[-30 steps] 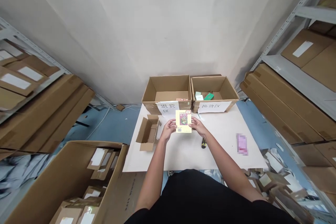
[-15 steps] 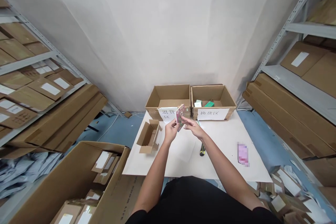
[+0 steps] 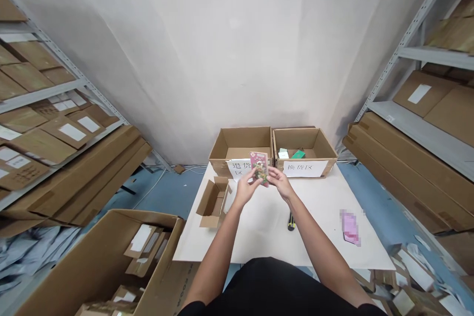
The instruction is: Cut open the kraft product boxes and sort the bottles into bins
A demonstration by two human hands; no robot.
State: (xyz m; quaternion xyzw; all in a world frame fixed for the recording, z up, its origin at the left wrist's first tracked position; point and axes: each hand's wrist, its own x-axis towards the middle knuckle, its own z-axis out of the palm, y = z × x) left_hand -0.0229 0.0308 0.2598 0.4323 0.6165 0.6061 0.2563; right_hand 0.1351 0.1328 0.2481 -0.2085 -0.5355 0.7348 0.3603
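Note:
I hold a small flat packet [image 3: 259,167] with a pink printed face up over the white table [image 3: 318,237]. My left hand [image 3: 245,188] grips its left edge and my right hand [image 3: 278,180] grips its right edge, fingers closed on it. Behind the packet stand two open cardboard boxes with paper labels: the left one [image 3: 240,144] looks nearly bare inside, the right one [image 3: 304,147] holds a green item and white items. A small open carton [image 3: 214,197] lies on the table left of my left hand.
A black and yellow utility knife [image 3: 291,221] lies on the table near my right forearm. A pink item [image 3: 350,227] sits at the table's right. A large carton of parcels [image 3: 111,261] stands at lower left. Shelves with cardboard boxes line both sides.
The packet has been turned over in my hands: its yellow barcoded side faced me, now the pink printed side does. It also sits higher in view and the camera has tilted.

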